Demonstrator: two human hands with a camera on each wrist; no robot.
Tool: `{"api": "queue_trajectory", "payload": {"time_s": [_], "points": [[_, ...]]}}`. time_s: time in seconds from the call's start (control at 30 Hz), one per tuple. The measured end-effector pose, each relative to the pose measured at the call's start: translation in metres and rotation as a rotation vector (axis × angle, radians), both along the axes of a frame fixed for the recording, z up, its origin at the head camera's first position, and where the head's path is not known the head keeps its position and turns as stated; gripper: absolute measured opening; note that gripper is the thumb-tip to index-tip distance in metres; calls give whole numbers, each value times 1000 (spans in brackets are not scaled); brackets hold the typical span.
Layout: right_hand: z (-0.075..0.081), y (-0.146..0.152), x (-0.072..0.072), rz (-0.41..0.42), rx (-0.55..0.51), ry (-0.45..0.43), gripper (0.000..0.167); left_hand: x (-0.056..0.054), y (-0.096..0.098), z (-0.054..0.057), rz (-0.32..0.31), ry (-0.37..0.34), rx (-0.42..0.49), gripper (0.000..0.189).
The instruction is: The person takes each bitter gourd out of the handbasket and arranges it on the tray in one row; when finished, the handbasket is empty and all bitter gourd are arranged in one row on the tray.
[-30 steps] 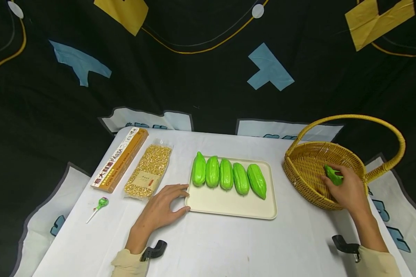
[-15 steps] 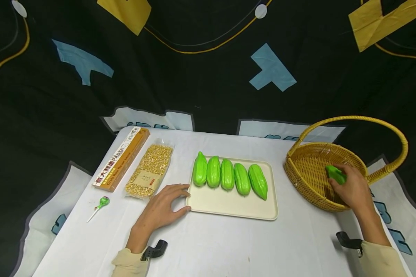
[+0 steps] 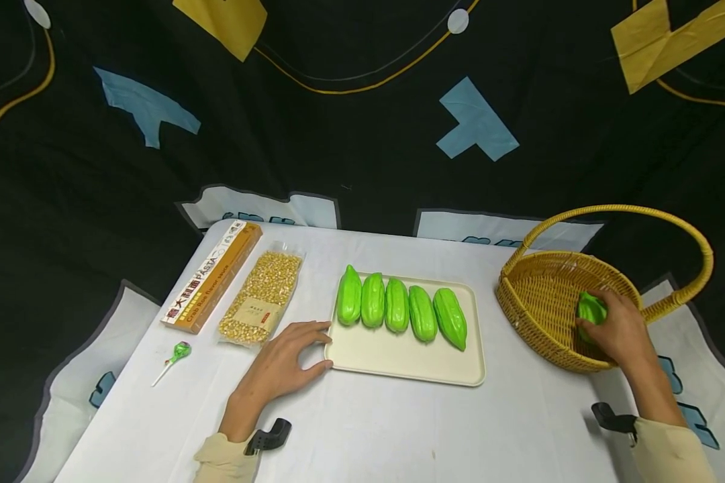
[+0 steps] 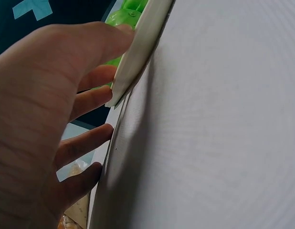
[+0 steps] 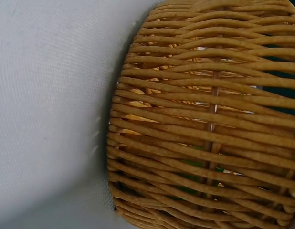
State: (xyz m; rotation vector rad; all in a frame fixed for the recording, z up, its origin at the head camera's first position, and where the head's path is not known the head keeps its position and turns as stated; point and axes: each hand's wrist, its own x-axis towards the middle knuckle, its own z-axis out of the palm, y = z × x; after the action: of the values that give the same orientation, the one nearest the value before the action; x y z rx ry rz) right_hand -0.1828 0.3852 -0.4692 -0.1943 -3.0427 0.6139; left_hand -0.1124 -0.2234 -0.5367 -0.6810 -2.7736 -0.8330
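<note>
My right hand [image 3: 619, 327] reaches into the yellow wicker basket [image 3: 516, 312] and grips a glossy green vegetable [image 3: 591, 310] low at the basket's right side; the fingers partly cover it. From the right wrist, the basket's woven wall [image 5: 185, 114] fills most of the view and hides the grip, with hints of green behind the weave. Fingers spread, my left hand [image 3: 286, 359] touches the left edge of a cream tray [image 3: 399, 362]. Several bright green ridged vegetables [image 3: 395, 305] lie in a row on the tray. The left wrist view shows the thumb [image 4: 104, 40] at the tray's rim.
Left of the tray lie a clear bag of corn kernels [image 3: 266, 288], a long pasta box [image 3: 213, 276] and a green-wrapped lollipop [image 3: 175, 357]. The basket's tall handle [image 3: 628, 209] arches over its opening. White cloth [image 3: 399, 429] covers the table.
My right hand has shifted rightward inside the basket, with the green vegetable in its fingers, toward the basket's right wall. My left hand stays at the tray's edge.
</note>
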Motion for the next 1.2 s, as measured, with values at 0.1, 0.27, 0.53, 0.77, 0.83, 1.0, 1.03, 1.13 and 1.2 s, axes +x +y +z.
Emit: {"api": "queue_trajectory", "payload": {"time_s": [0.1, 0.27, 0.53, 0.77, 0.83, 1.0, 1.03, 1.13, 1.2], "points": [[0, 0, 0, -4, 10, -2, 73, 0, 0, 0, 0, 2, -1, 37], [0, 0, 0, -8, 19, -27, 77, 0, 0, -1, 1, 4, -5, 37], [2, 2, -3, 41, 33, -73, 81, -1, 0, -1, 0, 3, 0, 38], [4, 3, -4, 32, 26, -114, 81, 0, -1, -2, 1, 0, 4, 38], [4, 3, -4, 32, 23, -109, 79, 0, 0, -2, 1, -1, 3, 38], [5, 0, -4, 39, 0, -65, 76, 0, 0, -2, 5, -5, -2, 38], [5, -1, -4, 39, -6, -56, 76, 0, 0, -2, 6, -6, -2, 38], [5, -4, -2, 39, -25, -31, 75, 0, 0, -2, 7, -7, -3, 38], [5, -7, -1, 41, -31, -12, 75, 0, 0, -2, 6, -9, -2, 38]]}}
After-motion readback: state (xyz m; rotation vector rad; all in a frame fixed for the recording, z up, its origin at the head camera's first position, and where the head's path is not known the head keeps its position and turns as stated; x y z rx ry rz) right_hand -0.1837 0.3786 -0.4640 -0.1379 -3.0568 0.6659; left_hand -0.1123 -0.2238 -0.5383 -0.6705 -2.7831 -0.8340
